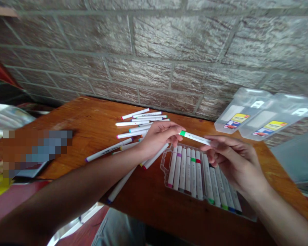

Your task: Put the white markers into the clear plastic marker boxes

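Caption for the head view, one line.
Head view: two bare hands hold a white marker with a green band above a clear plastic tray of white markers on a brown wooden table.

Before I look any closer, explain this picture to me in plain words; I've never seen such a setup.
There is no robot here. One camera, worn on a person's head, looks forward and down, so the bare arms reaching in are the wearer's own. The left hand and right hand hold one marker between them, its green band by the left fingertips. Below lies a clear tray with markers in a row. More markers lie loose on the wooden table, around the left hand and forearm. At the picture's right are two clear boxes, near the brick wall. A patch at the left is pixelated.
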